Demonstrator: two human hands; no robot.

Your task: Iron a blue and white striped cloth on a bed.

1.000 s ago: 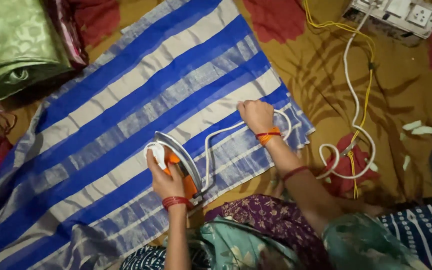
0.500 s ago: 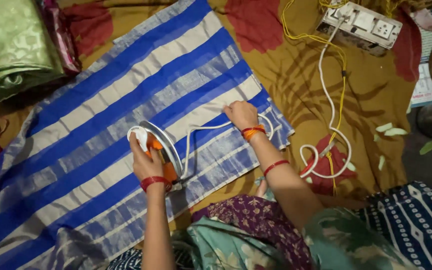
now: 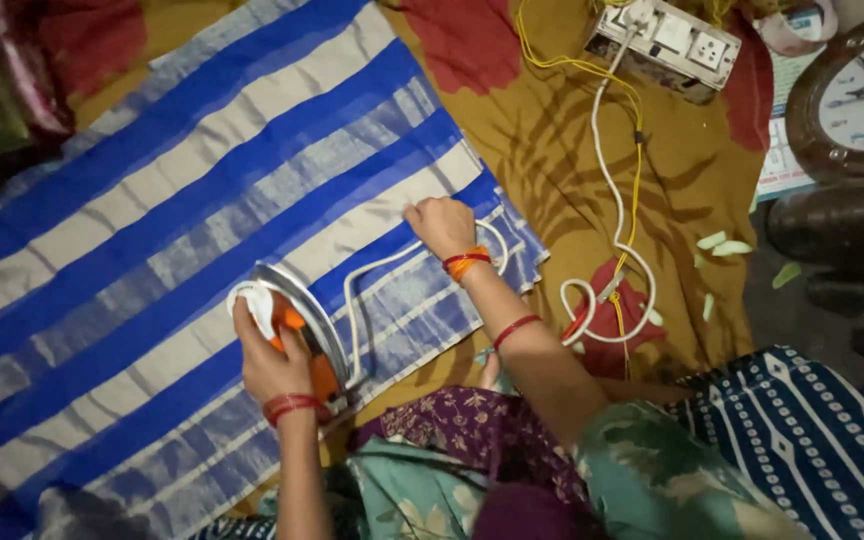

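Left hand [image 3: 270, 358] wrapped around the orange handle of the iron [image 3: 292, 318], which stands tipped on its heel at the near edge of the blue-and-white striped cloth [image 3: 162, 230], its long axis running up-left, soleplate facing right. Right hand [image 3: 440, 224] presses flat, fingers spread, near the cloth's right edge. White cord [image 3: 607, 170] loops away to the socket box [image 3: 667, 40]; wide striped room lies left.

Mustard floral floor sheet [image 3: 552, 150], wall clock [image 3: 857, 95]
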